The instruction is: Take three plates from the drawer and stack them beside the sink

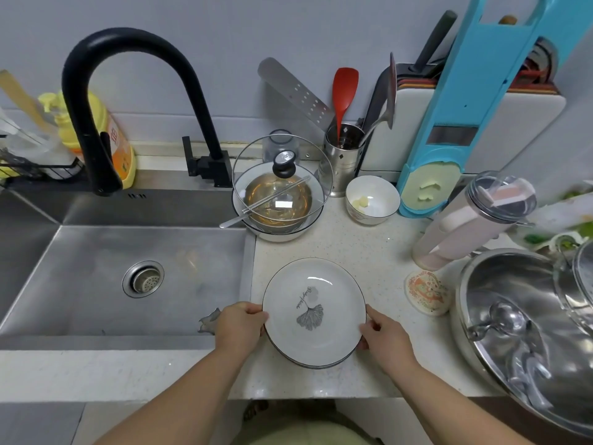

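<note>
A stack of white plates (316, 297) with dark rims and a grey leaf print rests on the speckled counter (378, 252), just right of the steel sink (134, 274). The rims of lower plates show under the top one at the near edge. My left hand (239, 326) grips the stack's left rim. On the opposite rim my right hand (386, 340) holds the stack. The drawer is out of sight.
A bowl with a glass lid (282, 184) and chopsticks stands behind the plates. A small white bowl (372, 199), a utensil holder (341, 155), a blue slicer (449, 130), a cup dispenser (471, 220) and a large steel pot (526, 329) crowd the right. A black faucet (99, 107) arches over the sink.
</note>
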